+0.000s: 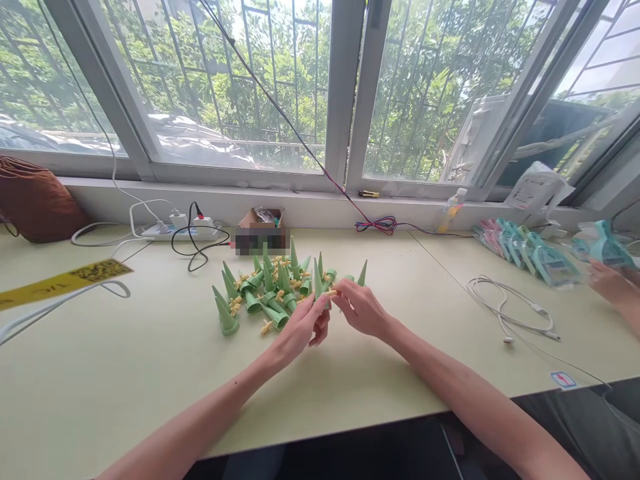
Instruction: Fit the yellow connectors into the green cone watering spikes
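Observation:
Held upright in my left hand (299, 328) is a green plastic watering spike (318, 280), its lower end wrapped by the fingers. The fingertips of my right hand (365, 309) are pinched on a small yellow valve (330, 294) at the side of this spike. Whether the valve is fully seated in the spike, I cannot tell. Just beyond and left of my hands is a cluster of similar green spikes (227, 320), some standing and some lying. Several have yellow valves (267, 327) on or beside them.
A small cardboard box (250, 219), a power strip (185, 232) with cables and a brown bag (37, 200) line the window side. To the right lie a white cable (500, 307), bagged teal items (553, 260) and another person's hand (613, 283). A yellow strip (60, 283) shows at left.

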Tool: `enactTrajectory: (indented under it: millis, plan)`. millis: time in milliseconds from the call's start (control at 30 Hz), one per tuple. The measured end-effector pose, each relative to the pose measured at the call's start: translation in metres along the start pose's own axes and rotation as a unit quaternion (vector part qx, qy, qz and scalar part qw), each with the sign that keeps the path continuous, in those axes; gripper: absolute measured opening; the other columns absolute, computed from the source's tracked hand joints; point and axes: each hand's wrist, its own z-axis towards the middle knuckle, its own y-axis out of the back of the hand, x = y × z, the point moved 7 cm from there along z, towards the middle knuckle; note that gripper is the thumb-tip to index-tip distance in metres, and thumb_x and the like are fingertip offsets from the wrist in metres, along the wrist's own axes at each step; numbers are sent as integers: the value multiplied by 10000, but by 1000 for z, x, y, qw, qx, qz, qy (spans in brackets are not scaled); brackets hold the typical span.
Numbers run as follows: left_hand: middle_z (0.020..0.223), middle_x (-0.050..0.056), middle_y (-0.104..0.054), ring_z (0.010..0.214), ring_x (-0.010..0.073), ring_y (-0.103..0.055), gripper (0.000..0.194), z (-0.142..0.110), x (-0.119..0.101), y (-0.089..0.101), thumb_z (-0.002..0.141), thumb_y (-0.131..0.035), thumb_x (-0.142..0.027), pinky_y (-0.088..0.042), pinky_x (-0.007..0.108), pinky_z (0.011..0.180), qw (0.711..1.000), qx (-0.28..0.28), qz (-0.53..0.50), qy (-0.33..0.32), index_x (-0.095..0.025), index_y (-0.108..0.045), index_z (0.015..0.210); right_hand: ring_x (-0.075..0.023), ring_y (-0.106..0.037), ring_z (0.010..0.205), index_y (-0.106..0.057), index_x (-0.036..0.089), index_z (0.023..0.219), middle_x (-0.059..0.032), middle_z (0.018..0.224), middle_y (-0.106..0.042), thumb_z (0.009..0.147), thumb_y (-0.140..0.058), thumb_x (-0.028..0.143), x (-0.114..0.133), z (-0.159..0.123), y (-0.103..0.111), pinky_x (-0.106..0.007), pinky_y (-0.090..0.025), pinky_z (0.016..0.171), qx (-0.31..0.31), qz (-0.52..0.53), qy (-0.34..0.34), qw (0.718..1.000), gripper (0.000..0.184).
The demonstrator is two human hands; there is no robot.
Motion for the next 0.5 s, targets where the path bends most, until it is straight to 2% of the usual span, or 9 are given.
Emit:
enactTrajectory:
  millis: [133, 300, 433, 500]
  plan:
    - [614, -70, -330, 425, 56, -360, 410, 0, -2, 0, 959, -406, -555, -252, 202, 384, 1000, 15, -2, -7, -189, -407, 774, -130, -446, 621, -517, 215, 989, -45, 843, -553, 1036, -348, 283, 5, 2, 3, -230, -340, 551, -2, -23, 31, 999, 188]
    - [640, -67, -371, 433, 50, -377, 412, 1, 4, -2, 951, -412, -571, -261, 195, 393, 999, 27, 38, -6, -197, -370, 783, -136, -398, 590, -494, 216, 934, -28, 788, -515, 1027, -335, 244, 8, 1, 2, -237, -332, 535, -4, 10, 47, 999, 187]
    - [643, -68, -385, 458, 62, -382, 360, 1, 7, -2, 974, -376, -540, -324, 212, 438, 993, 32, 103, -43, -200, -395, 855, -131, -387, 595, -458, 215, 838, 1, 719, -464, 1011, -365, 241, 7, -1, 1, -243, -342, 575, -17, 59, 26, 998, 197]
    - [600, -70, -404, 476, 85, -397, 324, 0, 6, 2, 986, -366, -505, -362, 229, 478, 979, 4, 186, -78, -196, -430, 913, -122, -365, 574, -423, 214, 768, 19, 671, -431, 1001, -385, 266, 4, -1, -1, -243, -327, 563, -16, 89, -10, 996, 242]
